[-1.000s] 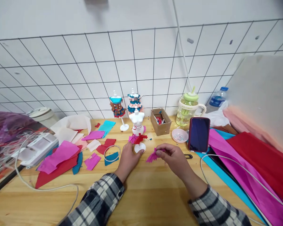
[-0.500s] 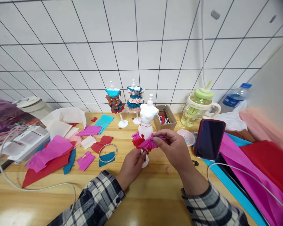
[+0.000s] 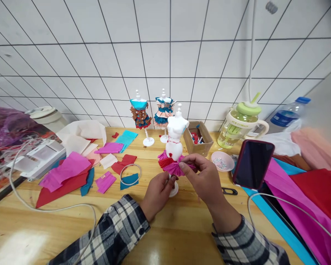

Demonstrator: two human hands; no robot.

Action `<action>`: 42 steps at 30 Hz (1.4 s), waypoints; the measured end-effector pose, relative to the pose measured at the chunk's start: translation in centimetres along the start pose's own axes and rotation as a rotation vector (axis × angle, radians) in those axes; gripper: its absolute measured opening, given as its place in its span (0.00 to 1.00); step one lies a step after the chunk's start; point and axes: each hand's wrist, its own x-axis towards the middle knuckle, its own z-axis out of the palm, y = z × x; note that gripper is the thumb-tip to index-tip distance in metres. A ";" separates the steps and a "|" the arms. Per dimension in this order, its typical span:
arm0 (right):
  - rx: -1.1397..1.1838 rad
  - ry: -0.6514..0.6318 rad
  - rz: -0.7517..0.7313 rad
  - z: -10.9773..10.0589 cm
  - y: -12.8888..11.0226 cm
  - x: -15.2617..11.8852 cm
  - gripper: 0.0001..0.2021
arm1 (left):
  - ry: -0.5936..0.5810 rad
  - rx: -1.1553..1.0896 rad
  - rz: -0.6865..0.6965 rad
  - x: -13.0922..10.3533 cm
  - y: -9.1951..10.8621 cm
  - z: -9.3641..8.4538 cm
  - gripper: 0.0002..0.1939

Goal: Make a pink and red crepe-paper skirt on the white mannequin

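Note:
A small white mannequin (image 3: 177, 130) stands upright in front of me, with a pleated skirt of magenta and red paper (image 3: 165, 162) around its hips. My left hand (image 3: 159, 191) is closed around the stand just under the skirt; the round white base shows behind its fingers. With thumb and fingertips, my right hand (image 3: 202, 176) pinches a gathered magenta piece (image 3: 178, 168) against the skirt's right side. Behind stand two dressed mannequins, one in turquoise and brown (image 3: 140, 114), the other in teal and peach ruffles (image 3: 163, 114).
Coloured paper scraps (image 3: 68, 171) and a metal ring (image 3: 130, 174) lie to the left. A cardboard box (image 3: 198, 138), a pink dish of beads (image 3: 223, 162), a green-lidded cup (image 3: 238, 123) and a phone (image 3: 253, 163) stand right. A white cable (image 3: 52, 209) crosses the left side.
The camera view has turned slightly left, so everything sits further right in the picture. Both hands keep their hold on the mannequin's stand and the magenta piece.

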 end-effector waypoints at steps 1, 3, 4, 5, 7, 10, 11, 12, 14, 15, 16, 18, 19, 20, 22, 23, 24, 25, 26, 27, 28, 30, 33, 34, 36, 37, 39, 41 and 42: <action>-0.012 0.005 -0.015 0.1 0.0 0.0 0.04 | 0.006 -0.004 0.003 0.0 -0.1 0.0 0.18; -0.043 0.017 -0.037 0.3 0.1 -0.1 0.03 | 0.012 0.000 0.008 0.0 -0.1 0.1 0.18; -0.054 0.026 -0.039 0.3 0.1 -0.1 0.03 | 0.011 0.007 0.010 0.0 -0.1 0.1 0.18; -0.061 0.033 -0.037 0.3 0.1 -0.1 0.03 | 0.009 0.015 0.009 0.0 -0.1 0.1 0.18; -0.058 0.034 -0.037 0.3 0.1 -0.1 0.03 | 0.002 0.030 0.006 -0.1 -0.1 0.0 0.19; -0.041 0.031 -0.041 0.4 0.2 -0.2 0.03 | -0.009 0.055 0.003 -0.1 0.1 0.0 0.19; -0.035 0.035 -0.037 0.5 0.2 -0.2 0.03 | -0.013 0.057 0.005 -0.1 0.2 -0.1 0.19; -0.029 0.042 -0.029 0.6 0.3 -0.2 0.03 | -0.019 0.058 0.006 -0.2 0.3 -0.1 0.19; -0.012 0.054 -0.015 0.7 0.4 -0.3 0.04 | -0.027 0.060 0.009 -0.2 0.5 -0.2 0.19; -0.002 0.058 -0.013 0.7 0.4 -0.3 0.04 | -0.030 0.063 0.012 -0.2 0.6 -0.2 0.19; 0.002 0.064 -0.014 0.7 0.4 -0.3 0.04 | -0.032 0.068 0.016 -0.2 0.6 -0.3 0.18; -0.012 0.081 -0.022 0.6 0.5 -0.3 0.05 | -0.027 0.080 0.025 -0.2 0.6 -0.3 0.18; -0.025 0.087 -0.028 0.6 0.5 -0.3 0.05 | -0.020 0.085 0.029 -0.3 0.6 -0.3 0.18; -0.037 0.090 -0.033 0.5 0.5 -0.3 0.05 | -0.012 0.090 0.033 -0.3 0.6 -0.3 0.17; -0.049 0.086 -0.033 0.5 0.6 -0.3 0.05 | -0.004 0.098 0.036 -0.3 0.6 -0.4 0.17; -0.047 0.083 -0.030 0.5 0.6 -0.3 0.05 | -0.005 0.101 0.038 -0.3 0.7 -0.4 0.17; -0.047 0.085 -0.028 0.5 0.7 -0.3 0.05 | -0.010 0.104 0.040 -0.3 0.7 -0.4 0.17; -0.053 0.092 -0.031 0.5 0.7 -0.4 0.05 | -0.016 0.108 0.044 -0.3 0.8 -0.4 0.17; -0.065 0.102 -0.038 0.6 0.7 -0.4 0.05 | -0.021 0.114 0.049 -0.3 0.8 -0.4 0.17; -0.078 0.111 -0.050 0.6 0.8 -0.4 0.05 | -0.021 0.123 0.055 -0.4 0.9 -0.4 0.17; -0.086 0.119 -0.060 0.6 0.7 -0.4 0.06 | -0.020 0.134 0.061 -0.4 0.9 -0.4 0.17; -0.069 0.123 -0.068 0.6 0.7 -0.3 0.06 | -0.009 0.156 0.068 -0.4 0.9 -0.4 0.18; -0.032 0.087 -0.056 0.5 0.7 -0.3 0.16 | 0.010 0.206 0.078 -0.5 0.9 -0.5 0.18; -0.034 0.070 -0.050 0.5 0.7 -0.3 0.18 | 0.013 0.223 0.092 -0.5 0.9 -0.5 0.18; -0.031 0.042 -0.034 0.6 0.8 -0.4 0.16 | 0.009 0.233 0.141 -0.5 1.0 -0.6 0.15; -0.013 0.030 -0.022 0.6 0.8 -0.5 0.13 | 0.002 0.221 0.168 -0.6 1.0 -0.6 0.14; 0.042 -0.008 0.000 0.6 0.9 -0.6 0.10 | -0.014 0.166 0.198 -0.6 1.1 -0.6 0.13; 0.103 -0.051 0.007 0.7 0.9 -0.6 0.10 | -0.021 0.108 0.183 -0.6 0.9 -0.6 0.13; 0.137 -0.063 0.008 0.7 0.9 -0.5 0.10 | -0.025 0.084 0.166 -0.6 0.8 -0.5 0.14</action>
